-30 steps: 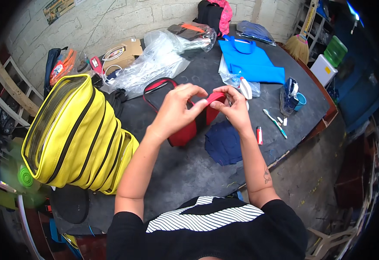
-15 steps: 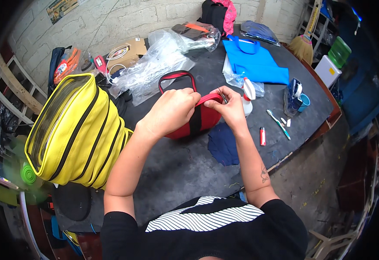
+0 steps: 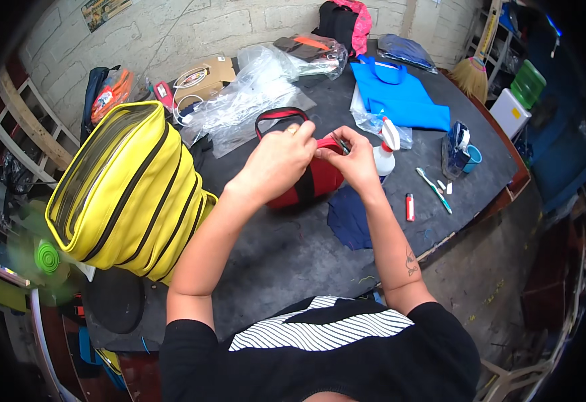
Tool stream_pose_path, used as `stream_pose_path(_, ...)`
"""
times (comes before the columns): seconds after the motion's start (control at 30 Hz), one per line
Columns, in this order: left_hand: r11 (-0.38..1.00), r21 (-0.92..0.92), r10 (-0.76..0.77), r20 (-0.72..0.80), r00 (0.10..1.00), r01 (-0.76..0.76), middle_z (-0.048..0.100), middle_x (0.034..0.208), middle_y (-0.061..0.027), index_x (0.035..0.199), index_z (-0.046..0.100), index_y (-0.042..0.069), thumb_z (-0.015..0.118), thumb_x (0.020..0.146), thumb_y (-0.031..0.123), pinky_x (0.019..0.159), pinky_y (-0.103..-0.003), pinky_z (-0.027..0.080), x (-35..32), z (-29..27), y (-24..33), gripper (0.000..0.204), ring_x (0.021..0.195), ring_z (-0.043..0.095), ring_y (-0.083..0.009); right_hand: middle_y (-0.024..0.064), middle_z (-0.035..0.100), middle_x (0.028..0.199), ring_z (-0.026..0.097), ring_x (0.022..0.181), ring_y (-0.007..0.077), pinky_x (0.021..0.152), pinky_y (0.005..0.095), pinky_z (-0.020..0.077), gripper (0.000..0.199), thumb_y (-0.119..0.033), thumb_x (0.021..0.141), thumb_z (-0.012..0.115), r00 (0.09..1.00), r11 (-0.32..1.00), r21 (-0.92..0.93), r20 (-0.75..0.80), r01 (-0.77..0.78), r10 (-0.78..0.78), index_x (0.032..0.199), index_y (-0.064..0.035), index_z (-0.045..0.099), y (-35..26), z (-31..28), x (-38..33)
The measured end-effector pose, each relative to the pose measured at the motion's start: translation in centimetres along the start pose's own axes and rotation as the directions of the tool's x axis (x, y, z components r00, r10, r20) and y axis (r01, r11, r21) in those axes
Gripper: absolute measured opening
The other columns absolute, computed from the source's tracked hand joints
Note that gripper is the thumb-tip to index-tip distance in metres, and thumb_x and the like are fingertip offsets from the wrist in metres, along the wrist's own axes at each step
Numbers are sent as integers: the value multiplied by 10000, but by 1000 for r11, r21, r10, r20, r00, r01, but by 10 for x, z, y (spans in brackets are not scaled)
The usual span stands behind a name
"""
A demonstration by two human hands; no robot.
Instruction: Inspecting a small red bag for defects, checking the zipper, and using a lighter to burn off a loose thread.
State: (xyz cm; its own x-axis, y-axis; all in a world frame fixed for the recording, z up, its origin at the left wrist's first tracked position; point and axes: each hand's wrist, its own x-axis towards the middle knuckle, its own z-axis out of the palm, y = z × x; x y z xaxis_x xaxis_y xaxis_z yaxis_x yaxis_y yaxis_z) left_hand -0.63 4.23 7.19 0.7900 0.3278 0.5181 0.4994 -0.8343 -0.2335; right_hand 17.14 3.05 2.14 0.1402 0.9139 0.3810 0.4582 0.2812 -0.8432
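Across the dark tabletop (image 3: 273,264), near its middle, stood my red-and-black bag (image 3: 326,179), between the yellow cases (image 3: 128,191) and the spray bottle (image 3: 384,159). I judged it largely made up: its body held a shape and its handle (image 3: 279,112) arched up at the far side, seemingly attached. Work at the red edge (image 3: 330,143) looked unfinished, since both hands were gathered there; how much was left I could not tell. My left hand (image 3: 281,161) had its fingertips pressed together just beside that edge, what lay between them hidden. My right hand (image 3: 354,159) pinched the edge between thumb and fingers.

Counting downward in size, I had one stack of yellow cases, their number lost where they overlapped; one blue tote (image 3: 407,100), lying flat; the one red-and-black bag, with one handle loop in sight; one navy cloth heap (image 3: 348,218), near my right wrist; one spray bottle, upright; one blue cup (image 3: 473,158); one toothbrush (image 3: 433,190); one red lighter (image 3: 409,208); and two small white pieces (image 3: 449,188) beside the toothbrush.
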Motion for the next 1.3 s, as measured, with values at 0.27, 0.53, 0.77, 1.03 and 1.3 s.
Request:
stream_pose_path(0.27,795,-550,-360,-92,928,254,519,1029,-141,891,525,14,577,771,14,672,-436,499,-19,-2,-6,131,810,608,-365,97,661,754,618,684,173,658,316,480,372,-229,642,828,999,999,-1,2,48,-48,853,-9,615,1,1,0)
stream_pose_path(0.53,800,-517,-325,53,944,304,597,864,-137,902,626,-30,603,803,0,683,-340,496,-30,-18,-10,106,744,628,-281,114,672,795,651,741,240,687,331,485,365,-266,646,819,998,992,-121,56,-25,32,859,-35,632,-16,6,-1)
stream_pose_path(0.77,921,-250,-266,159,951,300,572,856,-133,855,599,-17,611,782,33,667,-406,499,-25,-17,-17,89,766,616,-325,72,646,709,578,654,119,623,281,462,298,-143,659,816,999,991,-131,46,12,-6,831,1,620,-19,16,9)
stream_pose_path(1.03,937,-263,-245,-26,969,230,529,896,-131,864,510,12,582,732,10,632,-422,484,-28,9,-23,149,749,600,-328,109,618,899,631,845,217,730,325,492,368,-139,688,788,963,956,-162,-70,245,-259,973,-13,593,-16,21,11)
stream_pose_path(1.3,796,-498,-396,2,918,345,516,811,-122,822,507,-12,569,703,-34,600,-352,466,-35,15,-35,136,673,574,-280,71,600,755,574,733,265,644,375,457,261,-171,690,764,909,851,-341,28,400,-416,884,-39,650,-32,17,-14)
